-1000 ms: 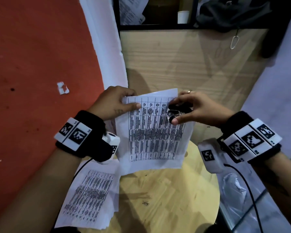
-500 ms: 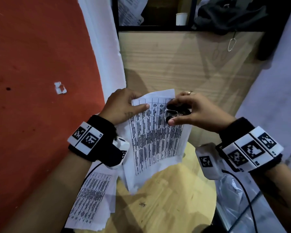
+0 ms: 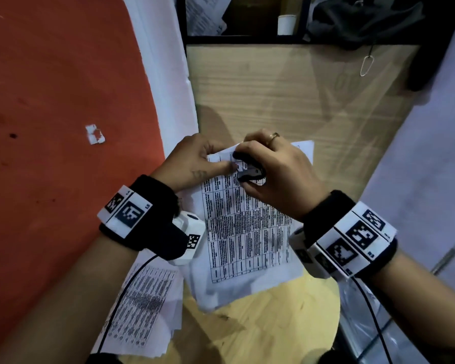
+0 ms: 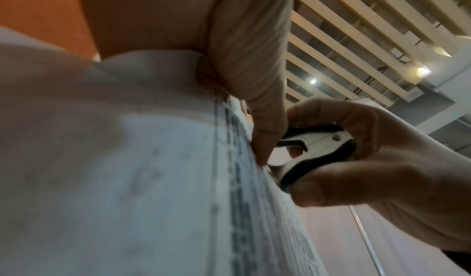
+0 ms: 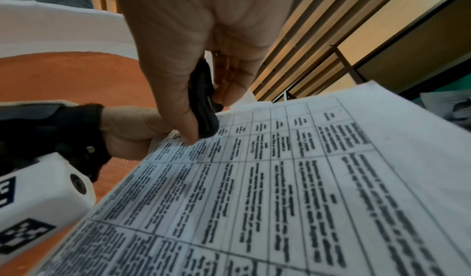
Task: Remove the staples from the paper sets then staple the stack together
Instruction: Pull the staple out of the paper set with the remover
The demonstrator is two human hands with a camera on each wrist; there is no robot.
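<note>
A printed paper set point(image 3: 247, 232) is held tilted above the round wooden table point(image 3: 273, 324). My left hand point(image 3: 221, 158) pinches its top left corner, thumb on the printed face. My right hand point(image 3: 241, 169) grips a black and silver staple remover point(image 3: 254, 172) between thumb and fingers. The tool's claws sit at that corner, right beside my left thumb. In the left wrist view the staple remover point(image 4: 316, 149) points its claws at the paper point(image 4: 153, 179) by the thumb. The right wrist view shows the staple remover point(image 5: 203, 103) edge-on over the paper point(image 5: 305, 179). No staple is visible.
A second printed paper set point(image 3: 142, 306) lies on the table's left edge under my left forearm. A wooden panel point(image 3: 286, 101) stands behind, with a shelf holding a paper cup point(image 3: 286, 24) and dark cloth point(image 3: 365, 19). A red surface point(image 3: 63, 101) lies to the left.
My right hand has carried the staple remover left to the paper's top left corner, next to my left thumb. The paper set has turned and shifted right.
</note>
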